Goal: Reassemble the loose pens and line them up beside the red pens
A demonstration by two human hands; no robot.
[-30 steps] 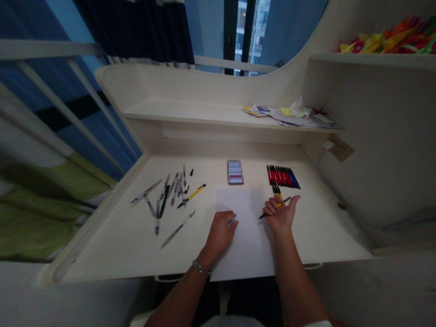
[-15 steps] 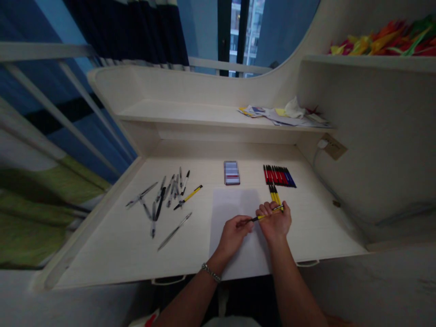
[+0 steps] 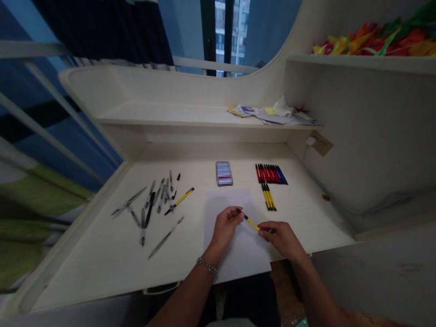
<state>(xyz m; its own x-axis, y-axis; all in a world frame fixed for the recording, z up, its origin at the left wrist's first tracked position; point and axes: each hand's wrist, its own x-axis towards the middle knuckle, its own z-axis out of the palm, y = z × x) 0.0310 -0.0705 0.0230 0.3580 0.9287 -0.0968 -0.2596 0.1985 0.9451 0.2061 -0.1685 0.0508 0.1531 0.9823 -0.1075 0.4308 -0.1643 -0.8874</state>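
Note:
Both of my hands hold one yellow pen (image 3: pixel 252 223) over a white sheet of paper (image 3: pixel 235 263) on the desk. My left hand (image 3: pixel 225 227) pinches its black front end, and my right hand (image 3: pixel 281 237) is closed round its rear end. The pen lies slanted between them, just above the sheet. A bracelet is on my left wrist.
Several loose grey and black pens and one yellow pen (image 3: pixel 179 200) lie at the left. A small striped box (image 3: pixel 224 173) sits behind the sheet. Red, black and blue pens (image 3: pixel 271 174) lie in a row at the right, with yellow pens (image 3: pixel 268 199) below them. Papers rest on the back shelf (image 3: pixel 170 116).
My left hand lifted off the sheet and took the pen's tip. My right hand, first palm-up with the pen, closed on it and drew back toward me. The camera shifted right.

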